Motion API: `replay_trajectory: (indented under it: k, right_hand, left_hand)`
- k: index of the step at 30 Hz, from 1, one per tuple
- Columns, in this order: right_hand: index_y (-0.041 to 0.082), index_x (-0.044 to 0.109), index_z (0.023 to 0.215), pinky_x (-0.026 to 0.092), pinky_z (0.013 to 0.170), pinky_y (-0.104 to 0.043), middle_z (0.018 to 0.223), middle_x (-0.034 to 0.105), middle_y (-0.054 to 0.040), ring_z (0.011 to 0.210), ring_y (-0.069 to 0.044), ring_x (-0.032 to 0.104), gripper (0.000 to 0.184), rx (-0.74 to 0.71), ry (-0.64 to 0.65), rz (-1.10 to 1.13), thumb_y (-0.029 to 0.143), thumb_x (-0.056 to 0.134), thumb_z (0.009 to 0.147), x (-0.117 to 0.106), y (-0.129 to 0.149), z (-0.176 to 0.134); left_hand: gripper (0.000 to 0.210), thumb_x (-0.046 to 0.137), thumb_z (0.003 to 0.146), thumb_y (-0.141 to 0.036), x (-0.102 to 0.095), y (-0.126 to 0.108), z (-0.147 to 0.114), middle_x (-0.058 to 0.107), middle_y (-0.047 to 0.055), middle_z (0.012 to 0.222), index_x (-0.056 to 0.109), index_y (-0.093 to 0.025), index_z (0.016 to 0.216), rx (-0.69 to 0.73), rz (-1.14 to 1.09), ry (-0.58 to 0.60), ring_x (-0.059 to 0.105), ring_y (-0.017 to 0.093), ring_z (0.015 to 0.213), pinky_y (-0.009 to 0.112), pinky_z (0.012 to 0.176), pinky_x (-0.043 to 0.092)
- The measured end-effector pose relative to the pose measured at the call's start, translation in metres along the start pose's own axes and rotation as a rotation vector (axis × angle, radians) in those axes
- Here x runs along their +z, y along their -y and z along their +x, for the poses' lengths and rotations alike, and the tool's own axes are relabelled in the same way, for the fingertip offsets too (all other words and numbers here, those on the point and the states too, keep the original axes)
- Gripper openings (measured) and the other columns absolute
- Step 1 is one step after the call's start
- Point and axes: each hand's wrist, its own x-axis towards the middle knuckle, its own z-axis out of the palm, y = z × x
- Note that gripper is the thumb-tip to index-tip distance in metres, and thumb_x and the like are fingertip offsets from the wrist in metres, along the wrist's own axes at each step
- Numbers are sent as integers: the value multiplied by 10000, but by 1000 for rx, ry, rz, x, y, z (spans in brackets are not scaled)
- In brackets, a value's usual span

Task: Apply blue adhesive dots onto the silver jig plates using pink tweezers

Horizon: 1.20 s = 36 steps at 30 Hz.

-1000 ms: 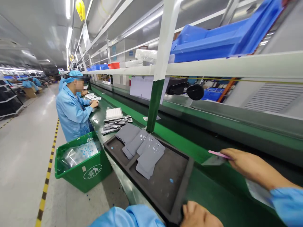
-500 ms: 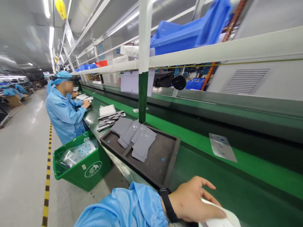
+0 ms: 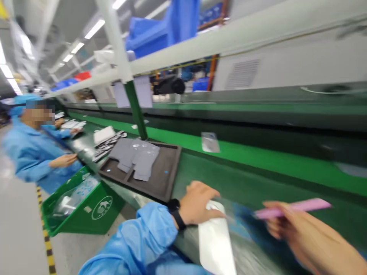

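My left hand (image 3: 199, 204), with a black band at the wrist, grips the far end of a white flat panel (image 3: 216, 244) with rounded corners. The thumb lies across its face and the fingers reach along its far edge. To the right, my right hand (image 3: 289, 225) closes round a slim pink pen-like tool (image 3: 309, 205), its narrow end pointing left toward the panel. Motion blur hides what kind of tool it is. A gap separates tool and panel. Blue smears (image 3: 243, 219) show on the bench between the hands, too blurred to name.
A dark tray (image 3: 164, 187) holds several grey plates (image 3: 146, 160). Beyond it lie stacked thin panels (image 3: 107, 141). A green bin (image 3: 77, 221) stands below the bench edge. A co-worker in blue (image 3: 34, 152) is at the left. A silvery plate (image 3: 210, 142) lies on the green strip.
The view has swung right and down. My right hand with the pink tool has come into view, and more of the white panel shows under my left hand.
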Motion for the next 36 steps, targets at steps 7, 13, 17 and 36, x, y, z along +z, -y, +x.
replay_trajectory:
  k: [7, 13, 17, 36]
  right_hand:
    - [184, 574, 772, 503, 531, -269, 617, 613, -15, 514, -124, 561, 315, 232, 114, 460, 476, 667, 700, 1, 40, -7]
    - [172, 567, 775, 487, 490, -195, 622, 627, 10, 500, -88, 574, 95, 255, 173, 350, 259, 599, 794, 10, 42, -18]
    - [178, 567, 785, 488, 481, -202, 597, 615, 18, 499, -104, 592, 56, 276, 224, 265, 224, 564, 818, 14, 41, -18]
    - [164, 578, 731, 492, 509, -206, 618, 651, -5, 507, -102, 598, 140, 364, 273, 145, 259, 554, 831, 21, 39, -15]
  left_hand:
    - [428, 813, 632, -248, -14, 18, -16, 625, 63, 1226, 625, -239, 1016, 49, 182, 88, 390, 344, 1257, 550, 1000, 316]
    - [359, 785, 667, -233, -13, 16, -23, 645, 44, 1228, 630, -251, 990, 45, 200, 123, 429, 336, 1233, 539, 957, 320]
    - [406, 828, 623, -267, -15, 14, -23, 659, 49, 1212, 642, -246, 982, 38, 209, 116, 439, 343, 1221, 528, 926, 334]
    - [394, 779, 717, -275, -10, 20, -27, 610, 68, 1286, 629, -255, 1080, 108, 156, 174, 485, 315, 1183, 494, 898, 321]
